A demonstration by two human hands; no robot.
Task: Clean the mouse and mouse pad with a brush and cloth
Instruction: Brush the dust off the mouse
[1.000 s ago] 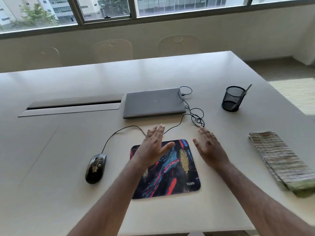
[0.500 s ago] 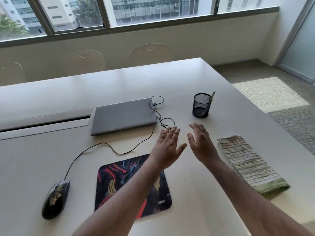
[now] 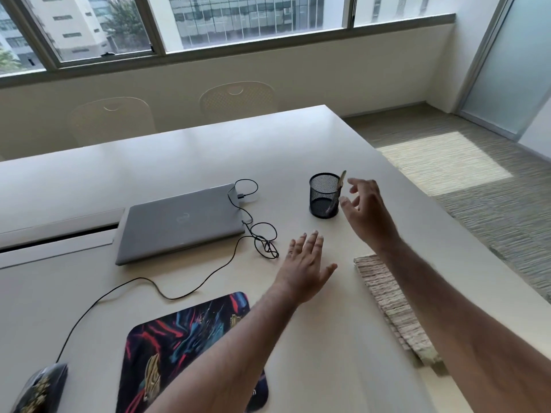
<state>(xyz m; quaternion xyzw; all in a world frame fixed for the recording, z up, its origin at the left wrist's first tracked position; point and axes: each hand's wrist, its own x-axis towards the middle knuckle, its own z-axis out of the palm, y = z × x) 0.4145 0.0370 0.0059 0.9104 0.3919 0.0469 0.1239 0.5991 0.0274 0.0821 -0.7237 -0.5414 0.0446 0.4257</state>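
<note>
A black mesh cup [image 3: 323, 194] stands on the white table [image 3: 185, 153], and a brush [image 3: 340, 181] leans inside it with its handle above the rim. My right hand [image 3: 368, 214] hovers just right of the cup, fingers spread, holding nothing. My left hand [image 3: 304, 266] floats open above the table's middle. The colourful mouse pad [image 3: 179, 338] lies at the near edge, partly under my left forearm. A black wired mouse [image 3: 40, 389] sits at the bottom left. A folded striped cloth [image 3: 390, 302] lies to the right, partly behind my right forearm.
A closed grey laptop [image 3: 179, 222] lies beyond the pad, with the mouse cable [image 3: 262, 239] looped beside it. A cable slot [image 3: 56, 234] runs along the left. Two chairs [image 3: 237, 99] stand behind the table. The table's right edge drops to the carpet.
My right hand has reached forward and right, up to the mesh cup. My left hand followed off the pad toward the table's middle. The view has swung right.
</note>
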